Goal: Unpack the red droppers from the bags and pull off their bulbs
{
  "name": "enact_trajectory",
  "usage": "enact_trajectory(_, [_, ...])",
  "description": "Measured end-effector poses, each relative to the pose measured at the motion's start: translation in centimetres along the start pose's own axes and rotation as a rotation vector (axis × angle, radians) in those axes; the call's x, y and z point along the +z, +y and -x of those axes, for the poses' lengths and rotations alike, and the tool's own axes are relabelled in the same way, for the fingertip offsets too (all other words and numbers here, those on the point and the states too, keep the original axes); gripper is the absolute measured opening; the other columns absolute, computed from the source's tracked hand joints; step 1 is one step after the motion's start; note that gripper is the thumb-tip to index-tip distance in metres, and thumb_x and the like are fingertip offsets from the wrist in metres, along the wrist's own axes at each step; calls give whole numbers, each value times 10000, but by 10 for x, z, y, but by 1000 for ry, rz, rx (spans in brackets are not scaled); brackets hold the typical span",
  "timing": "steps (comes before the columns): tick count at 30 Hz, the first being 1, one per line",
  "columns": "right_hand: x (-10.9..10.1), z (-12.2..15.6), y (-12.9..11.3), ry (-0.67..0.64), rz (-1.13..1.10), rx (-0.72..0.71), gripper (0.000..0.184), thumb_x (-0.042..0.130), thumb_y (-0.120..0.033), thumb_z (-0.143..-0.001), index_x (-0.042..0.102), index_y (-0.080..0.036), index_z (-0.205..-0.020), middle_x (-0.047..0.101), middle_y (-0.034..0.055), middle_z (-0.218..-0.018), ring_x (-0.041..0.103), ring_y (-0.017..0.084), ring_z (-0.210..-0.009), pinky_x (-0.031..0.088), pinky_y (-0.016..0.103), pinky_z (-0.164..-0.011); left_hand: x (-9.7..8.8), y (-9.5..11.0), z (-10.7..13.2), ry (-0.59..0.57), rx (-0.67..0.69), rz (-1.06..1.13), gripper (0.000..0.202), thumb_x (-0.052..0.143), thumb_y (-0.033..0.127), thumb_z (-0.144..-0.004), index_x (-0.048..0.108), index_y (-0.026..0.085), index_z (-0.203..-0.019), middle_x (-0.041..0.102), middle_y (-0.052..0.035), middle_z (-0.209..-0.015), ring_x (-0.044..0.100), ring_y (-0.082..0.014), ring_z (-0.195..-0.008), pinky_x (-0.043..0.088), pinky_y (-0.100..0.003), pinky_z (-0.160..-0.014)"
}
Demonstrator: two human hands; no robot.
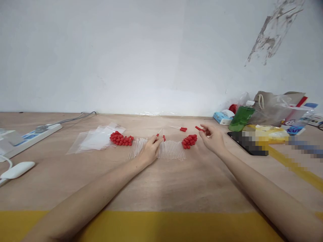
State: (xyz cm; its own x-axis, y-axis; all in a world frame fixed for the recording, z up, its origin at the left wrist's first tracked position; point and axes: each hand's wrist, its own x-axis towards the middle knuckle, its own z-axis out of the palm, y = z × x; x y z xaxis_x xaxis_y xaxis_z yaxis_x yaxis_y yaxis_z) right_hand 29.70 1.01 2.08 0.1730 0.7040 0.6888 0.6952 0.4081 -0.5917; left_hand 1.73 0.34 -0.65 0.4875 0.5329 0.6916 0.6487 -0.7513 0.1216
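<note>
My left hand (150, 150) is closed around a dropper (160, 130) with a red rubber bulb and a thin clear tube slanting up and away. It hovers over a row of clear thin tubes (173, 150) lying side by side. Another red bulb (164, 137) shows just right of the fingers. My right hand (212, 138) pinches a red rubber bulb (199, 128) at its fingertips, pointing left. Beside the row lie a left pile of red bulbs (121, 138) and a right pile of red bulbs (189, 142). Assembled droppers (183, 129) with red bulbs rest behind.
Clear plastic bags (97, 137) lie at left, near a white power strip (32, 137) and a white plug-like device (18, 170). At right are a blue tissue box (223, 118), a green bottle (241, 117), a dark phone (246, 144) and a yellow packet (272, 132).
</note>
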Motion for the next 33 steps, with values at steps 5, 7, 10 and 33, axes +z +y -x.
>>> enact_trajectory(5, [-1, -35, 13, -173, -51, 199, 282, 607, -381, -645, 647, -137, -781, 629, 51, -694, 538, 136, -610, 422, 260, -556, 3, 9, -5, -81, 81, -29, 273, 359, 127, -849, 520, 132, -1069, 570, -104, -946, 553, -190, -887, 472, -336, -791])
enact_trajectory(7, [1, -38, 14, -228, -18, 218, 285, 598, -418, -655, 660, -148, -727, 641, 48, -682, 537, 139, -602, 398, 257, -541, 1, 14, -3, -108, 93, 3, 245, 399, 195, -857, 527, 127, -1055, 582, -113, -965, 556, -201, -915, 473, -346, -810])
enact_trajectory(10, [5, -34, 16, -289, 40, 219, 311, 570, -448, -683, 676, -161, -734, 652, 39, -680, 532, 138, -598, 376, 254, -534, -6, 19, 1, -136, 97, 76, 373, 492, 343, -828, 493, 130, -1134, 569, -125, -1061, 531, -216, -994, 453, -371, -871])
enact_trajectory(33, [9, -29, 10, -235, 313, 10, 324, 488, -446, -750, 654, -186, -649, 623, 18, -642, 505, 133, -586, 300, 252, -547, -9, 15, 8, -198, 81, 67, 361, 516, 391, -808, 576, 178, -1093, 552, -101, -1129, 465, -230, -1103, 351, -418, -968])
